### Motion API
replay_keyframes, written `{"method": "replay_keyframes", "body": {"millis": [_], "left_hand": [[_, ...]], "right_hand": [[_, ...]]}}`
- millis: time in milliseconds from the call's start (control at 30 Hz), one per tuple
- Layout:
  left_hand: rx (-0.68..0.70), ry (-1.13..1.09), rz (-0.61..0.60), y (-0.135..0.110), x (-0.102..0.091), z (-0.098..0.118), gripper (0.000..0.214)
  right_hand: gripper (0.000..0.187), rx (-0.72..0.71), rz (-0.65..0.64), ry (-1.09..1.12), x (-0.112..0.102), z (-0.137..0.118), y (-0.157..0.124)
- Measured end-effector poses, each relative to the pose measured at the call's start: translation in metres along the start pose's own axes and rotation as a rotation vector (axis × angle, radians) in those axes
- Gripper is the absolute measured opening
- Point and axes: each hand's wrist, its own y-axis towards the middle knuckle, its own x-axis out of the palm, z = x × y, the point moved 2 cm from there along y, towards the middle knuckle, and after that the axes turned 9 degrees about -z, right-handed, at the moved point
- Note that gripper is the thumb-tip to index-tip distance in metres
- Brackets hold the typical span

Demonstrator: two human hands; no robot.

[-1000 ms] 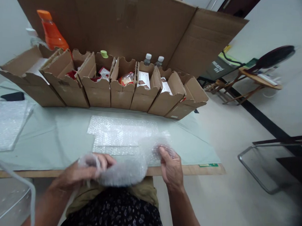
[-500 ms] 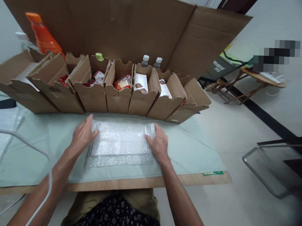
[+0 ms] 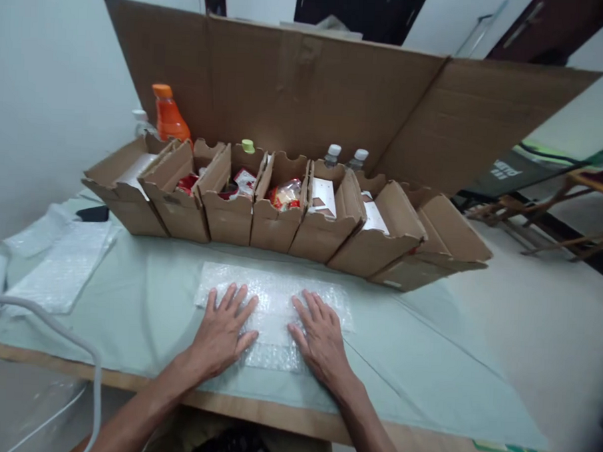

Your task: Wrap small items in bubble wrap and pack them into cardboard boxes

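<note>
Pressing with left hand point(image 3: 221, 332) and right hand point(image 3: 321, 340), both opened wide, palms down and side by side, on the stack of clear bubble-wrap sheets point(image 3: 273, 301) lying mid-way on the pale green bench point(image 3: 143, 299), near the row of open brown cardboard boxes point(image 3: 276, 221), so keeping it flat.

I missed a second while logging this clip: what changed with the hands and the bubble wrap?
A second ago both hands held a crumpled clear bubble-wrap sheet in the air. It was laid forward onto the flat bubble-wrap stack and released; now the left hand and right hand lie flat on it, fingers spread. The row of brown cardboard boxes, orange bottle and side bubble-wrap pile stayed put.
</note>
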Motion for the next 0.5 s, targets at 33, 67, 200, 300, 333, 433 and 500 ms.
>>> {"method": "replay_keyframes", "body": {"millis": [33,67,200,300,333,433,500], "left_hand": [[0.002,-0.004,0.003,-0.001,0.000,0.000,0.058],[0.005,-0.010,0.006,-0.002,0.000,0.001,0.059],[0.012,-0.047,0.026,-0.003,0.001,0.001,0.060],[0.017,-0.078,0.041,-0.001,0.005,0.001,0.061],[0.017,-0.087,0.045,0.000,0.006,0.001,0.061],[0.013,-0.115,0.046,0.003,0.009,0.000,0.060],[0.016,-0.149,0.027,0.004,0.010,0.000,0.061]], "right_hand": [[0.049,-0.003,0.000,0.005,0.001,0.002,-0.001],[0.049,-0.007,-0.007,0.016,0.000,0.005,-0.001],[0.041,-0.066,-0.048,0.139,-0.030,0.019,0.008],[0.033,-0.123,0.067,0.226,-0.094,0.015,0.042],[0.030,-0.167,0.115,0.236,-0.120,0.006,0.060],[0.023,-0.403,0.176,0.179,-0.191,-0.047,0.134],[0.022,-0.481,0.134,0.050,-0.220,-0.093,0.197]]}}
